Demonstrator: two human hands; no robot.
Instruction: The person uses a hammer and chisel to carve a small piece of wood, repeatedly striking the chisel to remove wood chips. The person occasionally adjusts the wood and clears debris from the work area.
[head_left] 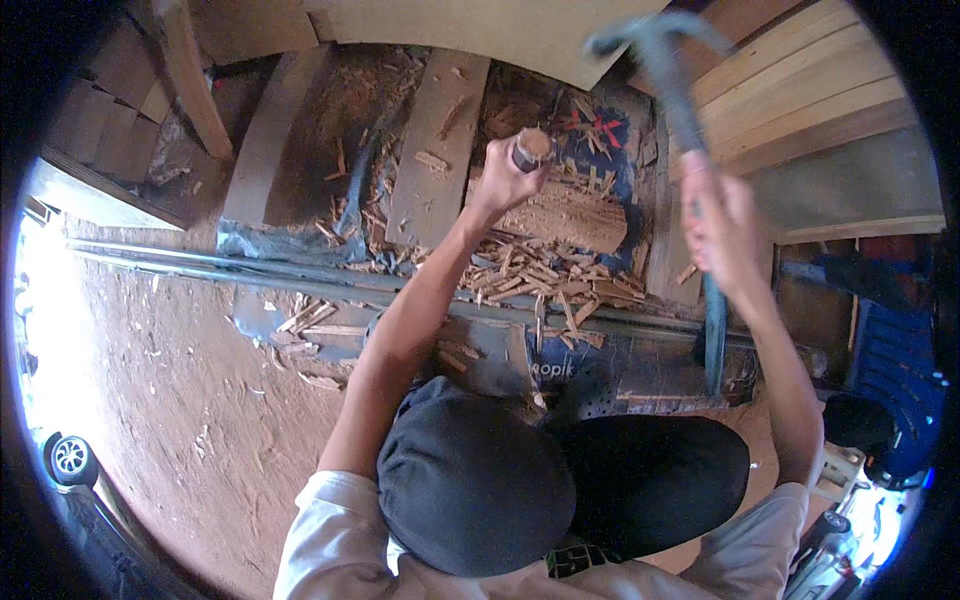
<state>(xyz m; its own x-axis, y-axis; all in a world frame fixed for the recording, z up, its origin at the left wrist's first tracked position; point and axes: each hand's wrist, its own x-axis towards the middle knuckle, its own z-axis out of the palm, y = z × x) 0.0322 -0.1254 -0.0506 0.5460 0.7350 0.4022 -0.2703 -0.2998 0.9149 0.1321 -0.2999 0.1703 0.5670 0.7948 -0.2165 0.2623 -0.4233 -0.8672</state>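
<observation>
My left hand [508, 182] is closed around an upright chisel [533, 148], with only its round, battered wooden top and a dark band showing. Its blade is hidden beneath the fist. Under that hand lies a rough wooden piece [575, 218] with a gouged, pale surface, ringed by chips. Raised to the right, my right hand [718, 215] grips a claw hammer [680, 95] by its bluish handle. The hammer's head is up and away from the chisel, slightly blurred by motion.
Many wood chips [545, 275] are heaped in front of the piece. Metal rails [250, 262] cross in front of me. Stacked planks [800, 100] stand at far right, a pale board [480, 25] at the back, a blue plastic chair [895, 350] at right. Dirt floor [190, 400] lies left.
</observation>
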